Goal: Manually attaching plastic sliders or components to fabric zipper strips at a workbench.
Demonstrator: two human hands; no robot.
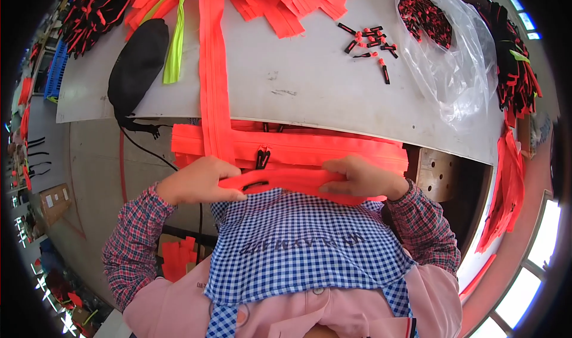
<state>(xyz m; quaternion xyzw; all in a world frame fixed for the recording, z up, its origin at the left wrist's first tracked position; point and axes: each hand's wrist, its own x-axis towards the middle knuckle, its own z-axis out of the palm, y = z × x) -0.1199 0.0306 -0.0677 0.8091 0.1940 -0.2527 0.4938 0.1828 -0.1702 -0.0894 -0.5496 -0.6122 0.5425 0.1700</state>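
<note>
Left hand (pixel 199 180) and right hand (pixel 357 177) are both gripping a folded orange zipper strip (pixel 286 180), fingers closed over its ends, holding it level just above the checked apron (pixel 298 243) at the near edge of the desk (pixel 310 70). A black slider (pixel 262 157) is hanging on the orange tapes just behind. Loose black-and-orange sliders (pixel 369 43) are lying farther up the desk, beside a clear plastic bag (pixel 453 58).
</note>
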